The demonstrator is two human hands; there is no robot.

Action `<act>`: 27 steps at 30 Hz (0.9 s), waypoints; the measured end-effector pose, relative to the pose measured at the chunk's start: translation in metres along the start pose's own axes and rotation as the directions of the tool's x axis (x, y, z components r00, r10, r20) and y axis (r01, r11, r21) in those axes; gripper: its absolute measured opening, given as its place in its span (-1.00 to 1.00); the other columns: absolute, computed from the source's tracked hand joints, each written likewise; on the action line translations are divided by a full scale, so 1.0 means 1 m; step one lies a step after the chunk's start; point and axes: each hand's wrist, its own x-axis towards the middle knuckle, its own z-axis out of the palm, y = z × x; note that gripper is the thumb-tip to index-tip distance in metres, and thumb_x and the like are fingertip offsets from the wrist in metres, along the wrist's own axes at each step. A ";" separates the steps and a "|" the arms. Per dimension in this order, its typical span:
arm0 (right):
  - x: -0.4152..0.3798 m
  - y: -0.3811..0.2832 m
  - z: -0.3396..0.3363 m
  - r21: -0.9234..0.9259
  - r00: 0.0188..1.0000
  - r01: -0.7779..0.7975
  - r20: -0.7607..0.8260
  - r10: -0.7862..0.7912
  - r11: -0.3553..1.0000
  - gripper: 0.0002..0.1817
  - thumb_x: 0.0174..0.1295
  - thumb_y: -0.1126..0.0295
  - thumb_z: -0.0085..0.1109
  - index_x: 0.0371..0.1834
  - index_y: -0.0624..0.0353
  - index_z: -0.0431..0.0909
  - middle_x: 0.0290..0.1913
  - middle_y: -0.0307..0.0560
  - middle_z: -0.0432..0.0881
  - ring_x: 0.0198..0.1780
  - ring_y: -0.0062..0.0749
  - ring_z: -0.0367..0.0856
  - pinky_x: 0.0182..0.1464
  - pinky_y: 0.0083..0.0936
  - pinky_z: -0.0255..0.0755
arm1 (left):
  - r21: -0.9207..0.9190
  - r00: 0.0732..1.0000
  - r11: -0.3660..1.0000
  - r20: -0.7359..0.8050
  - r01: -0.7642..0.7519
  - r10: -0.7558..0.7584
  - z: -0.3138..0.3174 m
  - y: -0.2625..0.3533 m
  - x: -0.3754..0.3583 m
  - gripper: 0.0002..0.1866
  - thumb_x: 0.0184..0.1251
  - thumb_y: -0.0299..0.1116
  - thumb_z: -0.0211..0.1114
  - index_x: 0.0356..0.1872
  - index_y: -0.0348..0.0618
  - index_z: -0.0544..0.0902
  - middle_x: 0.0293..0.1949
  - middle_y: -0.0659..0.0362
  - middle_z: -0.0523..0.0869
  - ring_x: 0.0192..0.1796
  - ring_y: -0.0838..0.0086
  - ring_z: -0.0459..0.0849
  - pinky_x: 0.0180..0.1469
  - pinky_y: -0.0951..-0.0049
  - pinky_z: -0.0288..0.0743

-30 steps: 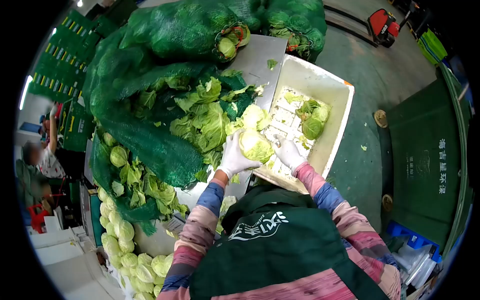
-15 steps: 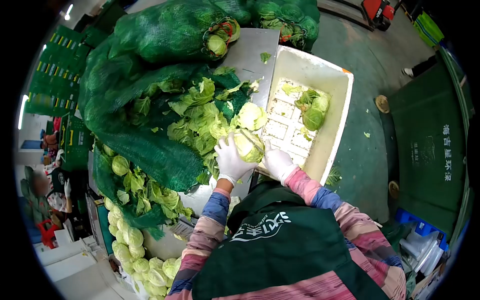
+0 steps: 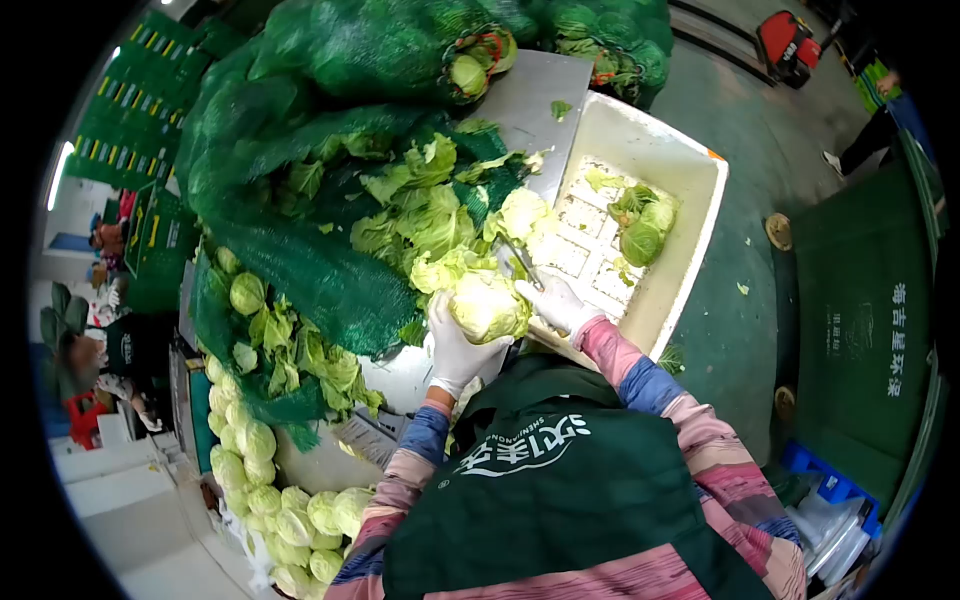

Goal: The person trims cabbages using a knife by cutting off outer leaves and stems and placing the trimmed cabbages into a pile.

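My gloved left hand point(image 3: 456, 345) is wrapped round the left and lower side of a pale green cabbage point(image 3: 489, 306). At the cabbage's right, my gloved right hand point(image 3: 556, 301) is closed on a knife point(image 3: 523, 262), its dark blade pointing up and left. Another cabbage point(image 3: 527, 215) lies just above, by the crate's left edge. Loose green leaves point(image 3: 430, 215) spread over the green net to the left. The white crate point(image 3: 697, 238) on the right holds a few leafy trimmings point(image 3: 643, 228).
Full green net sacks point(image 3: 360, 55) lie across the metal table point(image 3: 530, 95). Trimmed cabbages point(image 3: 250, 470) are piled at lower left. A large green bin point(image 3: 860, 310) stands at right, a red pallet truck point(image 3: 790, 45) beyond. Two people are partly visible, at far left and upper right.
The held cabbage has turned, and an outer leaf has come loose at its upper left. The knife now shows in my right hand. The view has shifted, and more of the person at upper right shows.
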 end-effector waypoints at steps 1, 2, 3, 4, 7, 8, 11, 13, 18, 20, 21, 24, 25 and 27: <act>-0.008 -0.013 0.002 0.110 0.997 0.062 0.027 -0.065 0.992 -0.33 0.22 -0.08 0.12 0.07 0.40 0.48 -0.14 0.35 0.64 -0.05 0.15 0.62 0.04 -0.21 0.46 | 0.004 1.000 1.000 -0.009 0.019 -0.019 -0.003 -0.003 -0.005 0.12 -0.31 -0.10 0.68 0.29 -0.33 0.17 0.21 -0.18 0.30 0.30 -0.03 0.27 0.34 0.11 0.21; -0.010 -0.021 0.011 0.038 0.997 0.065 0.038 -0.067 0.997 -0.24 0.16 -0.18 0.17 0.05 0.41 0.51 -0.20 0.33 0.66 -0.12 0.12 0.65 -0.03 -0.24 0.49 | -0.091 0.990 0.985 0.006 0.144 -0.144 -0.005 -0.007 -0.007 0.10 -0.28 -0.12 0.67 0.27 -0.35 0.16 0.19 -0.18 0.33 0.25 0.00 0.34 0.31 0.15 0.25; -0.013 -0.029 0.016 -0.102 0.999 0.012 0.050 -0.007 0.995 -0.22 0.13 -0.20 0.18 0.04 0.42 0.52 -0.28 0.32 0.67 -0.18 0.10 0.67 -0.08 -0.23 0.51 | -0.184 0.965 0.947 0.033 0.262 -0.261 -0.006 -0.010 -0.009 0.07 -0.24 -0.15 0.66 0.26 -0.38 0.16 0.16 -0.18 0.36 0.21 0.03 0.40 0.29 0.18 0.29; -0.013 -0.030 0.024 -0.121 0.999 0.034 -0.008 -0.035 0.992 -0.22 0.13 -0.20 0.18 0.04 0.42 0.53 -0.30 0.31 0.67 -0.20 0.10 0.67 -0.11 -0.21 0.52 | -0.278 0.955 0.916 0.023 0.290 -0.296 -0.007 -0.010 -0.012 0.00 -0.18 -0.18 0.65 0.22 -0.40 0.19 0.10 -0.16 0.41 0.12 0.12 0.48 0.23 0.26 0.36; -0.015 -0.026 0.032 -0.116 0.994 0.084 -0.062 -0.091 0.990 -0.28 0.14 -0.17 0.17 0.03 0.38 0.54 -0.35 0.30 0.66 -0.25 0.10 0.67 -0.14 -0.19 0.53 | -0.381 0.949 0.874 0.023 0.300 -0.316 -0.003 -0.020 -0.018 -0.04 -0.18 -0.19 0.65 0.19 -0.37 0.22 0.09 -0.13 0.40 0.14 0.19 0.45 0.23 0.28 0.36; -0.014 -0.025 0.030 -0.091 0.990 0.110 -0.073 -0.117 0.990 -0.32 0.16 -0.13 0.15 0.03 0.34 0.55 -0.38 0.29 0.66 -0.27 0.10 0.67 -0.15 -0.18 0.54 | -0.385 0.947 0.873 0.016 0.301 -0.320 -0.003 -0.021 -0.018 -0.04 -0.18 -0.19 0.65 0.19 -0.37 0.22 0.09 -0.13 0.40 0.14 0.19 0.45 0.23 0.28 0.36; -0.012 -0.022 0.025 -0.337 0.998 0.056 -0.010 -0.062 0.940 -0.44 0.21 -0.04 0.09 0.04 0.24 0.57 -0.42 0.22 0.67 -0.33 0.07 0.68 -0.18 -0.17 0.55 | -0.373 0.966 0.897 0.001 0.239 -0.257 -0.003 -0.017 -0.017 -0.05 -0.19 -0.23 0.66 0.19 -0.33 0.21 0.07 -0.10 0.42 0.14 0.22 0.47 0.21 0.32 0.39; 0.003 0.005 0.026 -0.288 0.984 0.032 -0.158 -0.080 0.957 -0.60 0.22 0.08 0.06 -0.11 0.19 0.63 -0.39 0.16 0.69 -0.31 0.03 0.68 -0.17 -0.19 0.55 | -0.470 0.947 0.826 0.085 0.312 -0.309 -0.013 -0.011 -0.015 -0.05 -0.19 -0.30 0.66 0.21 -0.28 0.19 0.07 -0.05 0.43 0.15 0.26 0.49 0.20 0.34 0.43; 0.023 0.071 0.017 -0.260 0.966 -0.241 -0.157 0.205 0.935 -0.60 0.21 0.10 0.10 -0.07 0.18 0.62 -0.33 0.22 0.68 -0.25 0.06 0.68 -0.16 -0.15 0.53 | -0.554 0.950 0.774 0.132 0.307 -0.283 -0.015 -0.059 -0.028 -0.04 -0.13 -0.40 0.62 0.26 -0.25 0.14 0.16 -0.05 0.41 0.18 0.28 0.50 0.21 0.34 0.46; 0.018 0.053 0.014 -0.320 0.976 -0.167 -0.185 0.111 0.933 -0.55 0.24 0.07 0.09 0.04 0.16 0.57 -0.33 0.21 0.69 -0.27 0.07 0.68 -0.18 -0.14 0.52 | -0.457 0.948 0.832 0.103 0.314 -0.302 -0.012 -0.069 -0.036 -0.02 -0.11 -0.37 0.61 0.30 -0.27 0.12 0.19 -0.07 0.38 0.21 0.26 0.47 0.23 0.32 0.43; 0.014 0.037 0.007 -0.380 0.975 -0.099 -0.222 0.013 0.920 -0.49 0.26 0.03 0.09 0.15 0.14 0.51 -0.33 0.20 0.69 -0.28 0.07 0.67 -0.20 -0.13 0.52 | -0.358 0.950 0.881 0.076 0.310 -0.304 -0.010 -0.073 -0.038 0.01 -0.09 -0.34 0.61 0.34 -0.30 0.09 0.22 -0.09 0.35 0.23 0.25 0.45 0.26 0.30 0.39; -0.005 -0.037 -0.008 -0.443 0.971 0.198 -0.036 -0.238 0.875 -0.39 0.36 -0.07 -0.06 0.36 0.04 0.30 -0.42 0.13 0.67 -0.37 0.08 0.65 -0.26 -0.14 0.51 | -0.661 0.890 0.647 0.070 0.380 -0.451 -0.009 -0.019 -0.031 0.10 -0.10 -0.18 0.61 0.38 -0.35 0.06 0.25 -0.15 0.30 0.29 0.15 0.38 0.32 0.24 0.31; -0.005 -0.049 -0.006 -0.498 0.938 0.340 0.123 -0.324 0.798 -0.39 0.39 -0.08 -0.12 0.39 0.01 0.27 -0.46 0.10 0.66 -0.40 0.09 0.64 -0.27 -0.15 0.51 | -0.669 0.883 0.638 0.059 0.381 -0.466 0.003 -0.013 -0.032 0.10 -0.10 -0.18 0.61 0.38 -0.35 0.06 0.25 -0.15 0.30 0.29 0.15 0.38 0.32 0.24 0.31; 0.006 -0.048 0.006 -0.496 0.864 0.494 0.186 -0.468 0.715 -0.40 0.38 -0.07 -0.08 0.40 -0.05 0.27 -0.52 0.08 0.62 -0.46 0.04 0.61 -0.34 -0.18 0.49 | -0.312 0.861 0.867 -0.212 0.388 -0.462 0.021 -0.007 -0.026 0.17 -0.18 -0.06 0.62 0.37 -0.40 0.05 0.23 -0.20 0.30 0.29 0.04 0.33 0.33 0.18 0.26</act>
